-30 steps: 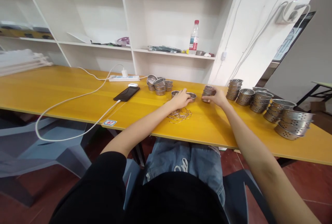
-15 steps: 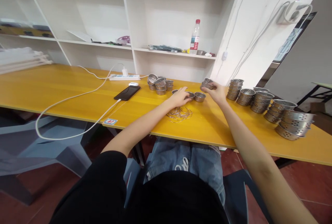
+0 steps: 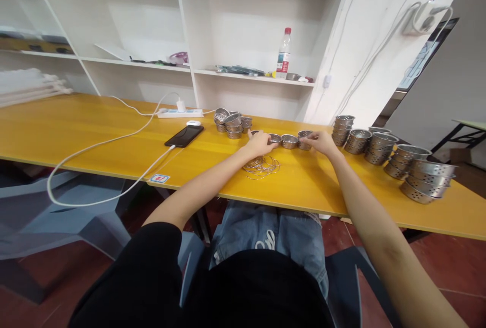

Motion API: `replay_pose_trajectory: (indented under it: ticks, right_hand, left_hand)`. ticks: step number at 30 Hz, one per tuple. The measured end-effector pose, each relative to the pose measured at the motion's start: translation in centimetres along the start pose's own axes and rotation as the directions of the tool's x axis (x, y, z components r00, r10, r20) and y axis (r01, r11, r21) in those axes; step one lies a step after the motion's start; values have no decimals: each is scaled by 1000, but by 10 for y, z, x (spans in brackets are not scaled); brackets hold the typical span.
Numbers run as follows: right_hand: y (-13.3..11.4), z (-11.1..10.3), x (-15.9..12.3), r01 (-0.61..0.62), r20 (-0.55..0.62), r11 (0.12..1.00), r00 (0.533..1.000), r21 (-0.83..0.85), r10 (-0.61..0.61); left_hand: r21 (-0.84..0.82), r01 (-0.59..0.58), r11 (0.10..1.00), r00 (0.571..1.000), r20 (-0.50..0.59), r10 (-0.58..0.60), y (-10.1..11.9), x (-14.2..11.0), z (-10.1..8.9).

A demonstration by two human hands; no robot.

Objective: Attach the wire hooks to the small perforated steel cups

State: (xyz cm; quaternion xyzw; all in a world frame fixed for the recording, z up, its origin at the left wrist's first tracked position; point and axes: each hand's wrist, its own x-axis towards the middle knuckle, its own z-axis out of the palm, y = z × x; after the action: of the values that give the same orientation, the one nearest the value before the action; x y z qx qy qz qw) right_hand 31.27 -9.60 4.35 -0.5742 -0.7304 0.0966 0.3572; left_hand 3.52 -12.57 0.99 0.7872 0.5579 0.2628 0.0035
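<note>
A short row of small round perforated metal cups stands on the yellow table. My right hand (image 3: pixel 321 142) grips the side of the perforated metal cup (image 3: pixel 304 139) at the row's right end, which rests upright on or just above the tabletop. Beside it is another metal cup (image 3: pixel 289 141), untouched. My left hand (image 3: pixel 261 144) is closed at the row's left part, its fingertips on a metal cup (image 3: pixel 274 138); it partly covers one more cup (image 3: pixel 255 132) behind it. Thin wire rings (image 3: pixel 261 167) lie in a loose heap just in front of my left hand.
Stacks of perforated cups (image 3: pixel 429 181) line the table's right side. A cluster of cups (image 3: pixel 233 124) stands at the back. To the left are a phone (image 3: pixel 184 135), a white cable (image 3: pixel 102 152) and a power strip (image 3: pixel 180 113). A bottle (image 3: pixel 283 54) stands on the shelf.
My right hand has lowered its cup from the air to the right end of the row. My left hand has shifted slightly left along the cups.
</note>
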Motion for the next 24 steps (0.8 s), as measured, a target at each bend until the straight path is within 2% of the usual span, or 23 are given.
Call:
replay_pose_trajectory:
  ticks: [3,6,8,10,12,14,16,18,20,22,24]
  right_hand:
    - [-5,-3,-1,-28,-19,999,999,46,29]
    - [-7,-15,-1,-49,-179,998,982,49,57]
    - [-4,-25,-1,-116,-278,993,953,23,118]
    - [3,-35,-1,-223,-292,974,934,-34,203]
    - [10,-41,-2,-299,-204,948,940,-106,274]
    - [16,-44,-2,-325,-42,931,945,-164,323]
    - [18,-44,-1,-328,124,921,925,-212,358]
    - [19,-46,0,-308,236,912,898,-269,373]
    - [17,-48,1,-257,252,905,902,-339,351]
    - [11,-48,1,-183,191,898,942,-401,277]
    - [1,-43,-1,-78,137,902,979,-424,149]
  left_hand:
    - [-29,11,1000,1000,-9,-11,-4,1,-2]
    - [-44,32,999,999,-14,-33,-6,0,-4]
    - [-60,27,998,1000,2,-27,-7,0,-6]
    - [-81,8,997,1000,23,-6,-9,1,-8]
    - [-93,-12,996,999,37,16,-11,1,-8]
    - [-85,-30,996,999,38,33,-13,2,-9]
    - [-63,-45,997,998,40,48,-15,1,-10]
    - [-30,-49,998,998,39,50,-13,-1,-13]
    - [15,-33,999,999,22,33,-10,-6,-18]
    - [66,-7,998,1000,-16,8,-3,-11,-22]
    - [94,7,996,1000,-31,-4,5,-17,-25]
